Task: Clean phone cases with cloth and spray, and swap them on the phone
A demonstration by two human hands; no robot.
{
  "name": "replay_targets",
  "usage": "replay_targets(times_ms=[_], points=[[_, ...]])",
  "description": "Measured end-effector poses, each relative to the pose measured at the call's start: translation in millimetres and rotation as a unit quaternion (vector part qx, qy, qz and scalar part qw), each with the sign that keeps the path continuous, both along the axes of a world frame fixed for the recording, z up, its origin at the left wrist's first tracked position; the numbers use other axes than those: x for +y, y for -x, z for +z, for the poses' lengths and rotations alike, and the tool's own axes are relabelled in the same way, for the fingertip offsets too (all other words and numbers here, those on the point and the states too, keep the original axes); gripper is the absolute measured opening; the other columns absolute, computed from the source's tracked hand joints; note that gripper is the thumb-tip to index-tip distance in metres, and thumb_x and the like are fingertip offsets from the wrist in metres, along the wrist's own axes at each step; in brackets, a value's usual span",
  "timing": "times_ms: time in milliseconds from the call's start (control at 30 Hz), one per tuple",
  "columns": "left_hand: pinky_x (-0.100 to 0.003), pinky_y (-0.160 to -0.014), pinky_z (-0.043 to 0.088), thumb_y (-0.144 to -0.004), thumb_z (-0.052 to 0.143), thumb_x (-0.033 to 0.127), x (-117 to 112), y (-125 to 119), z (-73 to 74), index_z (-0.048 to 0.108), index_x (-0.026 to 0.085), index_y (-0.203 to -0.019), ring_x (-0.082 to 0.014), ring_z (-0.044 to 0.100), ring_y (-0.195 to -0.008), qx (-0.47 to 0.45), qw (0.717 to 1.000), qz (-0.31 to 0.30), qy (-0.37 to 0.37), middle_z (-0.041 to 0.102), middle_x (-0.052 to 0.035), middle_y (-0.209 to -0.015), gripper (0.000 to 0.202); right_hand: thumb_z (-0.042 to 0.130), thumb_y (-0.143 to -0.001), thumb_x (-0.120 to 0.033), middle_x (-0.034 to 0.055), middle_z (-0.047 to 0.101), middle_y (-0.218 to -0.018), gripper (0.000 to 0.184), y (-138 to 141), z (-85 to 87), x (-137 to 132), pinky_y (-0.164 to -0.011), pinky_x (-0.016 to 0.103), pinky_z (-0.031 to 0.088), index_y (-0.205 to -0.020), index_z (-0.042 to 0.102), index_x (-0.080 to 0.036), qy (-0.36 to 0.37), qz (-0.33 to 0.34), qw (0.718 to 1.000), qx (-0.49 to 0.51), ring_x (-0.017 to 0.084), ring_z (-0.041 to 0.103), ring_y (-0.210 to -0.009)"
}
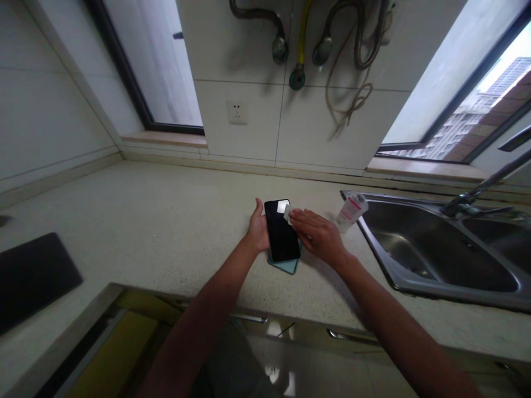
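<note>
A black smartphone (282,235) is tilted up over the counter, its glass face toward me. My left hand (259,226) grips its left edge, thumb pointing up and the other fingers hidden behind it. Pressed to the upper right of the screen is a small white wipe (287,213), pinched under the fingers of my right hand (317,231). Below the phone, a light teal phone case (288,267) shows its lower end on the counter. To the right of my right hand, a clear plastic bottle with pink print (350,211) stands beside the sink.
The pale counter (166,221) runs along the tiled wall. On the right is a steel double sink (431,249) with a faucet (464,202). A black flat panel (37,276) lies at the left. Hoses and a yellow pipe (305,33) hang on the wall above a socket (237,112).
</note>
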State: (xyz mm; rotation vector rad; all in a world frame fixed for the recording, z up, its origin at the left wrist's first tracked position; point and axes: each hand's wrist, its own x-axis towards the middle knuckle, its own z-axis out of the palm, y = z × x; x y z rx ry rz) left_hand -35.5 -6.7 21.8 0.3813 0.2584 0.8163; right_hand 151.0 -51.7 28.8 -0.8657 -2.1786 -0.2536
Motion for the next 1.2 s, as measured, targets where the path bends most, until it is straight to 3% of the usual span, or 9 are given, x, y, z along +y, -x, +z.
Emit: replay_targets(times_ms=[233, 367, 533, 667, 800, 867, 933, 1067, 1200], points=[[-0.053, -0.092, 0.051, -0.086, 0.024, 0.082, -4, 0, 5.2, 0.067, 0.010, -0.113, -0.0339, 0.071, -0.098, 0.001, 1.000, -0.021, 0.002, 0.074, -0.0201, -0.100, 0.089, 0.054, -0.096, -0.022, 0.0111, 0.076, -0.114, 0.024, 0, 3.0, -4, -0.093, 0.043, 0.058, -0.110, 0.074, -0.021, 0.005, -0.078, 0.988, 0.135, 0.025, 0.072, -0.106], [-0.054, -0.090, 0.051, -0.088, 0.025, 0.080, -5, -2, 7.9, 0.066, 0.010, -0.111, -0.0347, 0.070, -0.099, 0.010, 1.000, -0.009, 0.018, 0.072, -0.0219, -0.105, 0.084, 0.053, -0.097, -0.034, 0.0081, 0.078, -0.092, 0.025, 6, 7.7, -9, -0.074, 0.035, 0.056, -0.099, 0.074, -0.020, 0.086, -0.130, 0.958, 0.241, 0.022, 0.072, -0.081], [-0.048, -0.084, 0.054, -0.095, 0.033, 0.058, -1, -1, 6.4, 0.066, 0.010, -0.098, -0.0299, 0.072, -0.088, 0.032, 0.996, 0.066, 0.040, 0.072, -0.0201, -0.099, 0.058, 0.055, -0.093, -0.043, 0.0037, 0.071, -0.077, 0.030, 11, 6.4, -8, -0.063, 0.029, 0.047, -0.085, 0.070, -0.019, 0.196, -0.130, 0.929, 0.287, 0.018, 0.063, -0.069], [-0.041, -0.074, 0.056, -0.095, 0.038, 0.050, 0, 1, 7.0, 0.064, 0.013, -0.089, -0.0249, 0.071, -0.078, 0.040, 0.990, 0.119, 0.058, 0.073, -0.0155, -0.090, 0.046, 0.059, -0.087, -0.054, 0.0001, 0.062, -0.067, 0.037, 14, -0.1, -3, -0.051, 0.025, 0.038, -0.079, 0.065, -0.019, 0.309, -0.098, 0.865, 0.382, 0.014, 0.053, -0.059], [-0.036, -0.063, 0.055, -0.093, 0.044, 0.065, 2, 0, 4.3, 0.064, 0.015, -0.090, -0.0229, 0.069, -0.071, 0.059, 0.987, 0.143, 0.045, 0.070, -0.0101, -0.080, 0.054, 0.068, -0.076, -0.060, -0.0021, 0.058, -0.061, 0.042, 20, -7.0, -1, -0.050, 0.024, 0.036, -0.073, 0.062, -0.019, 0.413, -0.053, 0.797, 0.437, 0.012, 0.048, -0.054], [-0.034, -0.060, 0.054, -0.089, 0.045, 0.071, 3, -1, 2.6, 0.065, 0.015, -0.091, -0.0227, 0.068, -0.069, 0.059, 0.984, 0.159, 0.045, 0.068, -0.0084, -0.075, 0.059, 0.069, -0.076, -0.060, -0.0004, 0.063, -0.066, 0.042, 24, -8.6, -2, -0.053, 0.024, 0.040, -0.076, 0.064, -0.018, 0.455, -0.021, 0.783, 0.424, 0.013, 0.053, -0.056], [-0.033, -0.061, 0.053, -0.090, 0.048, 0.069, 3, -2, 2.2, 0.065, 0.016, -0.089, -0.0214, 0.067, -0.066, 0.056, 0.983, 0.168, 0.053, 0.066, -0.0069, -0.072, 0.055, 0.068, -0.078, -0.058, 0.0023, 0.070, -0.075, 0.041, 27, -8.6, -4, -0.058, 0.026, 0.046, -0.085, 0.069, -0.018, 0.469, 0.011, 0.795, 0.384, 0.014, 0.059, -0.061], [-0.031, -0.064, 0.051, -0.091, 0.055, 0.059, 2, -4, 4.8, 0.064, 0.017, -0.084, -0.0181, 0.064, -0.062, 0.051, 0.979, 0.185, 0.064, 0.063, -0.0034, -0.067, 0.044, 0.074, -0.076, -0.047, 0.0058, 0.076, -0.097, 0.041, 30, -6.6, -11, -0.071, 0.032, 0.053, -0.106, 0.074, -0.020, 0.405, 0.026, 0.876, 0.260, 0.020, 0.068, -0.078], [-0.028, -0.063, 0.049, -0.091, 0.061, 0.050, 4, -6, 4.2, 0.061, 0.018, -0.079, -0.0155, 0.062, -0.061, 0.043, 0.977, 0.202, 0.059, 0.059, -0.0004, -0.065, 0.035, 0.068, -0.082, -0.042, 0.0050, 0.078, -0.095, 0.033, 29, -3.6, -15, -0.073, 0.035, 0.053, -0.107, 0.077, -0.023, 0.342, -0.007, 0.919, 0.195, 0.023, 0.069, -0.079]])
